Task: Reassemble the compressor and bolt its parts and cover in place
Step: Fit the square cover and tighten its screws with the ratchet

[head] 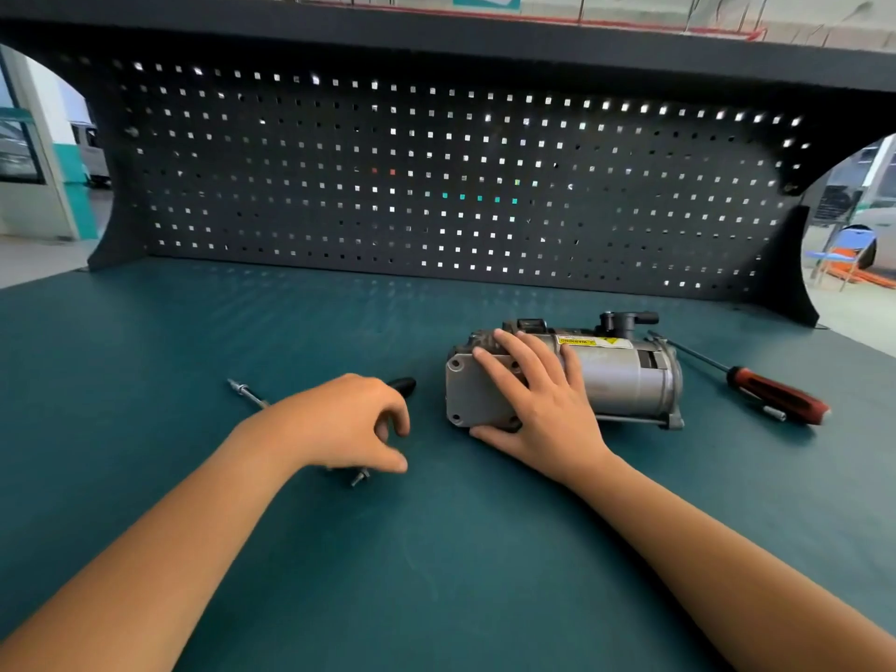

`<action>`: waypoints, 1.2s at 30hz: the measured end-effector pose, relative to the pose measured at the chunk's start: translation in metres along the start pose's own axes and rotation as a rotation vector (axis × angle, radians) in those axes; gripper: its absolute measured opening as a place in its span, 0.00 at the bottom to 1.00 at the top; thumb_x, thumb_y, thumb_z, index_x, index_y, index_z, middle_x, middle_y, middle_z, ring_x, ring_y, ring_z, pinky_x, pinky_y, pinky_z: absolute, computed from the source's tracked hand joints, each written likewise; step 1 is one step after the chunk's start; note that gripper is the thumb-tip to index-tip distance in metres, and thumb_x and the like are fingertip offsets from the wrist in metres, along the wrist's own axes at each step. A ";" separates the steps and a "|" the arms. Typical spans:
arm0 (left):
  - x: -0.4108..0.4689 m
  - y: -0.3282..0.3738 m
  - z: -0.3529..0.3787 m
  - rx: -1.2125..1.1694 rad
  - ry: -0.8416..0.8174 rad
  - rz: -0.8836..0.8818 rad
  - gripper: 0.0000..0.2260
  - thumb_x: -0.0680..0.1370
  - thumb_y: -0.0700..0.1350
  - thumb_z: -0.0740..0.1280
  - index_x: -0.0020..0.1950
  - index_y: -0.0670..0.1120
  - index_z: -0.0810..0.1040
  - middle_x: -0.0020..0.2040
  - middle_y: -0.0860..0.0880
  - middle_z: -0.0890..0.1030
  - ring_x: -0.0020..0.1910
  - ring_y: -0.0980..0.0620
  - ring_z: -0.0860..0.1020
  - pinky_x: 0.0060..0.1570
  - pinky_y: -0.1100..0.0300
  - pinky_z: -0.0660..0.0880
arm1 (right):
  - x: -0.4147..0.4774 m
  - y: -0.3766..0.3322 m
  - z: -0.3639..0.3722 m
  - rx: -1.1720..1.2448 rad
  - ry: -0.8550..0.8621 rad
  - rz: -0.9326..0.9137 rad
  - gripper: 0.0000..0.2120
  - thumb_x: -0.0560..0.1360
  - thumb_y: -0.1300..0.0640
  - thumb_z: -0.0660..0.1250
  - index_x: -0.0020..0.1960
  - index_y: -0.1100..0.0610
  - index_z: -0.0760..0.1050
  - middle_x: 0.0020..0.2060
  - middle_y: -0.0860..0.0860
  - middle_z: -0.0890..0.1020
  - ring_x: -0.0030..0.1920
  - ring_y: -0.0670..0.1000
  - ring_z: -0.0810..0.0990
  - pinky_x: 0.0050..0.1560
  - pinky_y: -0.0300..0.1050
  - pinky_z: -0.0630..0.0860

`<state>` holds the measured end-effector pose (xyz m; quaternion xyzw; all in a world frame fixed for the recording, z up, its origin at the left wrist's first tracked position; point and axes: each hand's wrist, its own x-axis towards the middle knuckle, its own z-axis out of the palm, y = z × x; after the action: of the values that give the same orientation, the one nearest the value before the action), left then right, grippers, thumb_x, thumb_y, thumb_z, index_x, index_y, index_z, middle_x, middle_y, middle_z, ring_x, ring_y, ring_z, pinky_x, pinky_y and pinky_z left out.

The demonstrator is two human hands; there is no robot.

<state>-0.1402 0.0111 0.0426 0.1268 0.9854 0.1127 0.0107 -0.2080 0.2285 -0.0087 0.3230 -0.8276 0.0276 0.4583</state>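
Note:
The silver compressor (625,375) lies on its side on the green bench, its flat grey cover (472,395) facing left. My right hand (538,390) lies over the cover end, fingers spread across the top and thumb under the lower edge. My left hand (354,421) hovers to the left of it with fingers curled above a small bolt (360,477) lying on the mat; whether the fingers touch the bolt is hidden. A black-handled tool (402,384) with a socket shaft (247,392) lies behind my left hand.
A red-and-black screwdriver (771,392) lies to the right of the compressor, with a small metal bit (774,413) beside its handle. A black pegboard (436,186) closes off the back of the green bench mat (460,574).

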 end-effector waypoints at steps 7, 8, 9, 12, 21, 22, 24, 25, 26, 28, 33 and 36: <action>-0.008 0.017 0.007 0.301 -0.056 -0.035 0.18 0.71 0.54 0.70 0.60 0.55 0.73 0.44 0.58 0.70 0.50 0.54 0.74 0.37 0.61 0.66 | 0.001 -0.003 0.000 0.045 0.007 0.035 0.40 0.56 0.47 0.81 0.64 0.60 0.75 0.62 0.58 0.77 0.61 0.61 0.76 0.57 0.70 0.68; -0.008 0.017 0.007 0.296 -0.049 -0.041 0.17 0.72 0.53 0.70 0.60 0.55 0.74 0.46 0.58 0.73 0.50 0.54 0.74 0.35 0.62 0.65 | 0.000 -0.004 0.000 0.057 0.008 0.043 0.40 0.56 0.48 0.81 0.64 0.60 0.75 0.62 0.58 0.77 0.61 0.60 0.76 0.57 0.70 0.68; -0.009 0.017 0.007 0.293 -0.040 -0.041 0.16 0.72 0.53 0.70 0.59 0.55 0.75 0.47 0.59 0.76 0.49 0.55 0.75 0.34 0.63 0.64 | 0.000 -0.004 -0.001 0.069 0.009 0.050 0.40 0.57 0.49 0.81 0.65 0.61 0.74 0.62 0.58 0.77 0.62 0.59 0.75 0.58 0.69 0.68; -0.008 0.015 0.008 0.316 -0.029 -0.010 0.14 0.73 0.49 0.69 0.58 0.55 0.76 0.48 0.60 0.80 0.48 0.57 0.75 0.41 0.62 0.64 | 0.000 -0.004 0.000 0.091 0.006 0.057 0.39 0.58 0.50 0.80 0.65 0.62 0.74 0.62 0.58 0.77 0.63 0.56 0.68 0.58 0.68 0.68; -0.016 0.001 -0.015 0.008 0.120 0.001 0.12 0.72 0.44 0.70 0.54 0.56 0.79 0.43 0.64 0.78 0.43 0.66 0.75 0.44 0.69 0.71 | 0.000 -0.004 -0.002 0.073 -0.007 0.042 0.39 0.57 0.49 0.81 0.65 0.60 0.75 0.62 0.59 0.76 0.61 0.62 0.76 0.57 0.70 0.68; -0.017 -0.005 -0.019 -0.021 0.171 -0.015 0.11 0.72 0.42 0.70 0.51 0.55 0.80 0.42 0.64 0.79 0.44 0.66 0.76 0.43 0.71 0.70 | 0.000 -0.004 -0.002 0.075 -0.007 0.042 0.39 0.57 0.49 0.81 0.64 0.60 0.75 0.62 0.59 0.76 0.61 0.62 0.76 0.57 0.70 0.68; -0.019 -0.013 -0.023 -0.015 0.170 -0.059 0.09 0.72 0.41 0.70 0.48 0.54 0.81 0.39 0.62 0.80 0.43 0.66 0.76 0.42 0.70 0.71 | 0.000 -0.005 -0.003 0.078 -0.012 0.047 0.39 0.57 0.49 0.81 0.65 0.60 0.75 0.62 0.59 0.76 0.61 0.62 0.76 0.57 0.71 0.68; -0.018 -0.016 -0.022 0.004 0.125 -0.078 0.09 0.72 0.41 0.70 0.48 0.53 0.81 0.38 0.62 0.80 0.41 0.66 0.76 0.41 0.70 0.72 | 0.000 -0.005 -0.003 0.080 -0.014 0.048 0.39 0.57 0.49 0.81 0.65 0.60 0.75 0.62 0.59 0.76 0.61 0.62 0.76 0.57 0.71 0.67; -0.017 -0.016 -0.019 0.023 0.077 -0.090 0.08 0.72 0.41 0.71 0.47 0.53 0.81 0.37 0.62 0.79 0.39 0.67 0.75 0.39 0.72 0.71 | 0.000 -0.005 -0.003 0.082 -0.016 0.049 0.39 0.57 0.49 0.81 0.65 0.60 0.75 0.62 0.59 0.76 0.61 0.62 0.76 0.57 0.71 0.67; -0.013 -0.014 -0.013 0.052 0.044 -0.089 0.08 0.72 0.43 0.71 0.48 0.54 0.81 0.37 0.62 0.78 0.37 0.67 0.74 0.36 0.72 0.69 | 0.000 -0.005 -0.003 0.081 -0.023 0.049 0.39 0.57 0.49 0.81 0.65 0.60 0.75 0.62 0.59 0.76 0.61 0.62 0.76 0.57 0.71 0.67; -0.002 0.001 0.005 0.129 0.045 -0.073 0.04 0.73 0.50 0.69 0.47 0.57 0.78 0.38 0.63 0.76 0.45 0.57 0.76 0.39 0.63 0.70 | 0.000 -0.006 -0.003 0.070 -0.024 0.052 0.40 0.56 0.49 0.81 0.64 0.60 0.75 0.62 0.59 0.76 0.61 0.62 0.76 0.57 0.71 0.67; 0.000 0.002 0.011 0.136 0.014 -0.072 0.03 0.73 0.49 0.69 0.45 0.56 0.78 0.36 0.63 0.75 0.43 0.57 0.77 0.36 0.63 0.69 | 0.000 -0.006 -0.004 0.064 -0.021 0.057 0.40 0.56 0.48 0.81 0.64 0.60 0.75 0.62 0.59 0.77 0.61 0.62 0.76 0.57 0.71 0.68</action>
<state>-0.1394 0.0157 0.0328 0.0909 0.9948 0.0458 -0.0009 -0.2017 0.2247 -0.0080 0.3142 -0.8399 0.0638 0.4379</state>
